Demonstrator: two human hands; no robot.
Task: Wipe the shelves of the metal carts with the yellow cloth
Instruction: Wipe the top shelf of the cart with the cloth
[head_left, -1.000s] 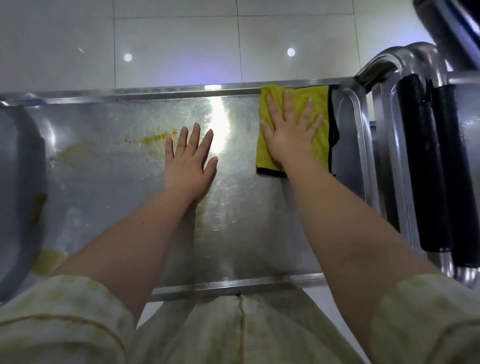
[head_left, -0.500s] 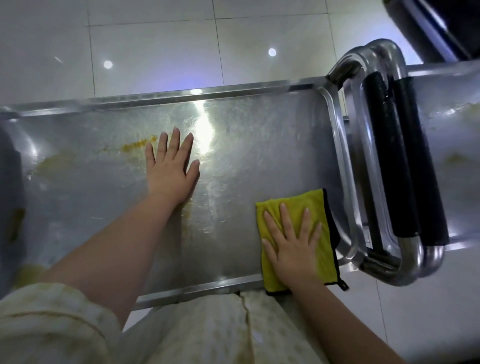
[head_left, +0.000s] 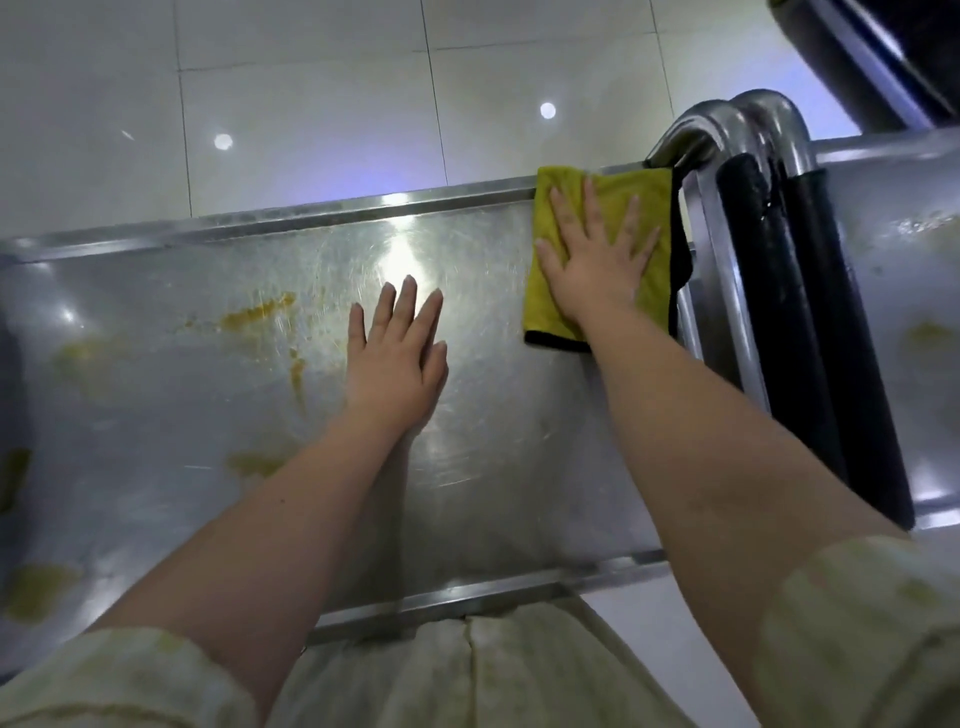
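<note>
Where the metal cart's top shelf reaches toward the left edge, yellowish smears mark the scratched steel, with more blotches lower down near the front rim. Just right of those smears, the left hand lies flat on the bare metal, palm down, fingers straight and close together, gripping nothing. Further right, the yellow cloth sits in the shelf's far right corner, its top edge lapping onto the back rim and a dark border showing along its right side and bottom edge. The right hand presses down on it with fingers straight and spread, not curled around it. Beside the cloth stand two curved steel handles with black grips, and beyond them lies a second cart's shelf, also stained.
</note>
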